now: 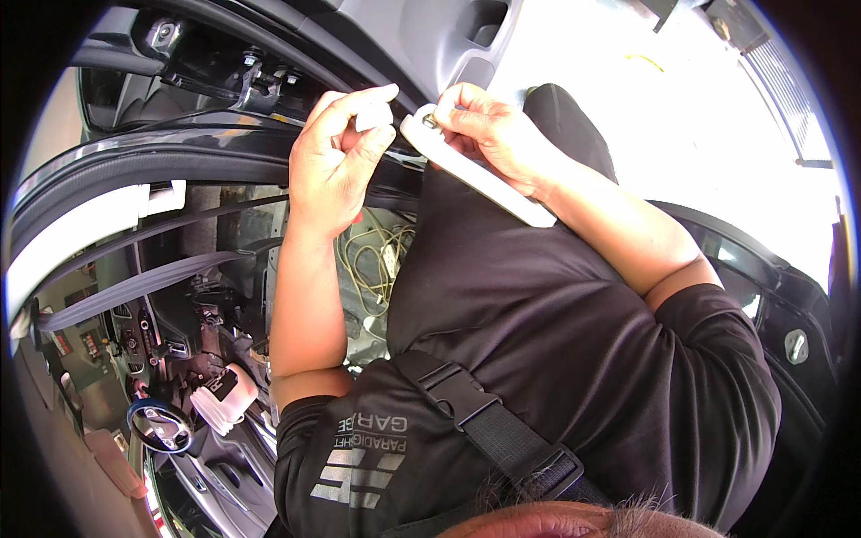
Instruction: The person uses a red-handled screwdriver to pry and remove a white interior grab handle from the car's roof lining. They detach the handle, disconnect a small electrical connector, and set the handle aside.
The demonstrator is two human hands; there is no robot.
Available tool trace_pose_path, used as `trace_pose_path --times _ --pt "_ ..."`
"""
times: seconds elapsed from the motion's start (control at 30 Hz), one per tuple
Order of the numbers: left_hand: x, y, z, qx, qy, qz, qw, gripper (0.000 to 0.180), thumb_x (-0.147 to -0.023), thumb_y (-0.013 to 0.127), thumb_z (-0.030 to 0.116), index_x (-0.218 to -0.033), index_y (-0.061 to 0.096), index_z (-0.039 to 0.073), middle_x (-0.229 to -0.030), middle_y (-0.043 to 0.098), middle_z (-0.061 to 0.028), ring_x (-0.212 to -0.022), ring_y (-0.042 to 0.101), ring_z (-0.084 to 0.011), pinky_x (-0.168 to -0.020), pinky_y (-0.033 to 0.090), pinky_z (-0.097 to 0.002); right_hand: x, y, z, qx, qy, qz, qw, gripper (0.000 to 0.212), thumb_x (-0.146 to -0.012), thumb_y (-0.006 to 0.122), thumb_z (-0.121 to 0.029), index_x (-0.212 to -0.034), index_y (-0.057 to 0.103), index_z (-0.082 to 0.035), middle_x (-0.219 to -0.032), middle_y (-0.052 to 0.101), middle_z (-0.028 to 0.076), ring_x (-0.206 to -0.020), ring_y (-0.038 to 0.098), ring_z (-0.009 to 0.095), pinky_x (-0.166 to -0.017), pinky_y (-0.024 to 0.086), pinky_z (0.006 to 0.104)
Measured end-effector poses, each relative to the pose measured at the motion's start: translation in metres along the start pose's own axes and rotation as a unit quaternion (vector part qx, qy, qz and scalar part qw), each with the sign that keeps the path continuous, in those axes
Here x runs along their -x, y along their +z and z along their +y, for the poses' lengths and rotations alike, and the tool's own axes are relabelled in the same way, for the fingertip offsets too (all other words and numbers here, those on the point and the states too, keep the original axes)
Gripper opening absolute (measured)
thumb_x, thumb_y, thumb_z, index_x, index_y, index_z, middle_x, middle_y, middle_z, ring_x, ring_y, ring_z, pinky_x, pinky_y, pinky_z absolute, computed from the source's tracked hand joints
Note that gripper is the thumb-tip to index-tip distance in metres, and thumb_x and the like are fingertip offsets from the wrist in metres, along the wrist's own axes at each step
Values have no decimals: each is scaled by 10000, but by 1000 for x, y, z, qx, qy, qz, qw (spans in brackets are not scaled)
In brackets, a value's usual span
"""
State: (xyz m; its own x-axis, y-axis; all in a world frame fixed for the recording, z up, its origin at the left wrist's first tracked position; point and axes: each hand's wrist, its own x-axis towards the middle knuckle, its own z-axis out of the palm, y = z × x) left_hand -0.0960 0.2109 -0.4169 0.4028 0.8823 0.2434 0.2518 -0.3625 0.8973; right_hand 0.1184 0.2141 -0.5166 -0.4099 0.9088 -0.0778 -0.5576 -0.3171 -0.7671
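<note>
My left hand is raised by the car's door sill, pinching a small white plastic piece between thumb and fingers. Close by on its right, my right hand grips a long, narrow off-white plastic trim piece with rounded ends. The trim piece slants over my leg, its upper end towards the left hand. A small metal clip shows at that end, beside my right thumb and fingertips. The two pieces are apart.
I am in a car's door opening, with a grey door panel ahead. Loose yellowish wires lie on the bare metal floor. A grey seat belt crosses the left side, with a steering wheel beyond. A door latch is at right.
</note>
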Motion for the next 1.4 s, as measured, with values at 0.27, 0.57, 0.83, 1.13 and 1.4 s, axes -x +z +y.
trace_pose_path --times 0.27,0.57,0.83,1.13,1.4 --pt "0 4 -24 17 -3 65 998 403 -943 789 -27 -1329 677 3 -1103 722 -40 -791 569 -12 -697 448 -164 6 7 -7 36 2 3 999 115 -1092 634 -221 -1071 622 -109 -936 665 2 -787 634 73 -707 526 218" --pt "4 12 -3 -176 128 26 976 325 -906 804 -43 -1212 731 42 -1095 778 -46 -665 459 -1 -605 395 -177 9 7 -8 64 2 2 998 123 -1091 636 -238 -1074 628 -117 -957 657 -3 -814 615 65 -777 515 229" --pt "-6 16 -9 -144 197 -32 969 197 -922 751 -70 -1105 763 2 -1067 736 -115 -948 733 -183 -815 588 -287 8 8 -4 40 -22 -22 999 167 -1061 685 -206 -1092 616 -57 -950 678 44 -828 652 112 -764 541 266" --pt "13 10 -4 -150 139 -11 979 381 -819 831 -110 -1161 758 43 -1096 725 -60 -628 389 -7 -567 331 -171 9 12 1 61 -59 -23 996 246 -1057 705 -231 -1112 589 -21 -903 685 57 -806 667 117 -744 545 274" --pt "17 24 -7 -4 140 -5 990 359 -830 827 -103 -1141 755 62 -979 742 -32 -598 379 -6 -547 316 -184 7 9 7 105 -113 -48 987 231 -1097 646 -265 -1147 573 -52 -957 712 44 -845 667 96 -775 547 268"
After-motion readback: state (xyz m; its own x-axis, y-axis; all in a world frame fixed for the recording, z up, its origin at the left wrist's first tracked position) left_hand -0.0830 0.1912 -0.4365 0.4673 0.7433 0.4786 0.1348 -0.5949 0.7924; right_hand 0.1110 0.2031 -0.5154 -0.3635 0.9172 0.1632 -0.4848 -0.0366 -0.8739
